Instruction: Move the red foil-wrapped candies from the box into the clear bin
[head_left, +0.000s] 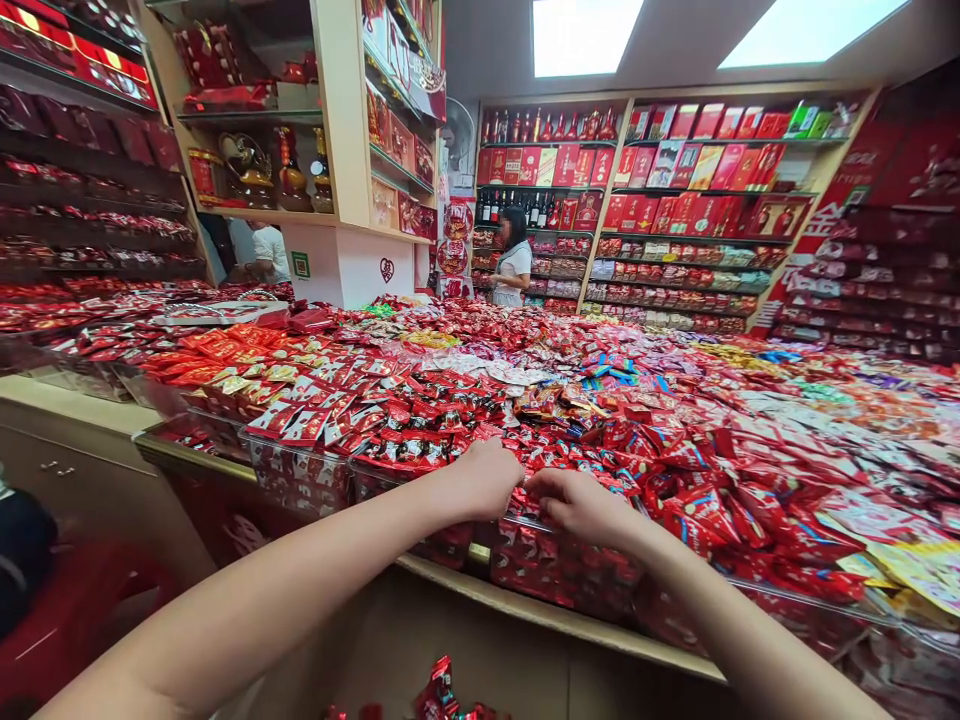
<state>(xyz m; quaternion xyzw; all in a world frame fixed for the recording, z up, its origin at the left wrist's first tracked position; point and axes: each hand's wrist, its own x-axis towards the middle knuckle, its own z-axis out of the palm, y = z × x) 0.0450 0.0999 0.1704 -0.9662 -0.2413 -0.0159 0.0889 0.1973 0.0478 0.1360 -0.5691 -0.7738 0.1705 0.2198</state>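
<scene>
My left hand (487, 478) and my right hand (577, 505) reach side by side over the front of a large heap of red foil sweet packets (450, 450). The heap fills clear plastic bins (562, 570) along a wooden counter edge (525, 610). My left fingers curl down onto the packets near the bin rim. My right fingertips point left toward them, almost meeting my left hand. Both sets of fingertips are partly hidden among the packets, and I cannot tell whether either hand holds one. A few red packets (439, 695) lie below the counter.
Shelves of red gift boxes (675, 200) line the back wall. A person in a pale top (514, 262) stands beyond the heap, and another person in white (270, 252) stands at the back left. Shelves of packets (90, 180) rise at the left, beside a red stool (75, 620).
</scene>
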